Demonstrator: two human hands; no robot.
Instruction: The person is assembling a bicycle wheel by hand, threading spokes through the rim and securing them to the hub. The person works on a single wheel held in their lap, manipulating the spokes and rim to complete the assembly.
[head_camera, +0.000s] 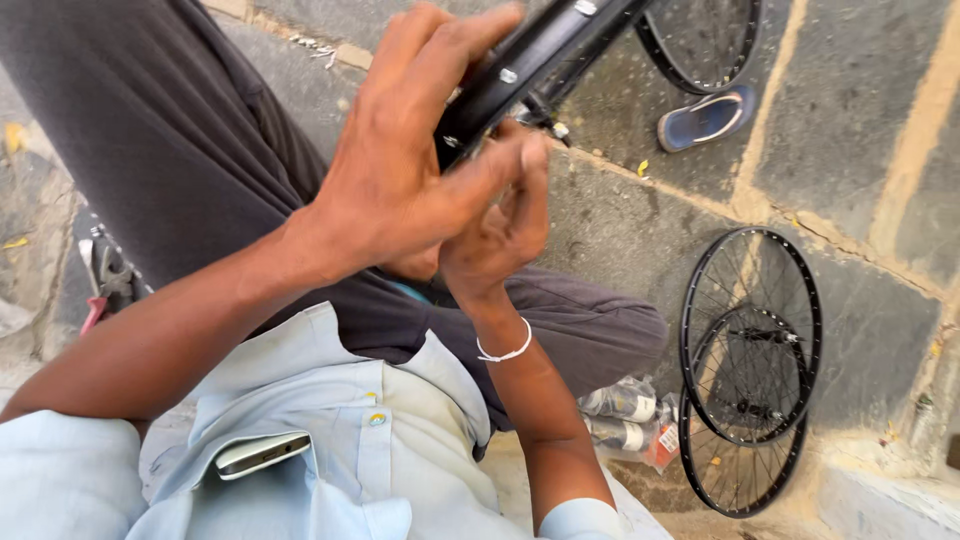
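Both hands are closed on a black wheel rim held up close to the camera over the lap: the left hand wraps over its outer face with fingers curled, and the right hand, a white band at its wrist, pinches at the rim's inner side from below. Beneath them is a floor of grey stone slabs with sandy joints, out of doors by the light. On it lie three more black spoked wheels, one blue sandal, two wrapped packets and red-handled pliers.
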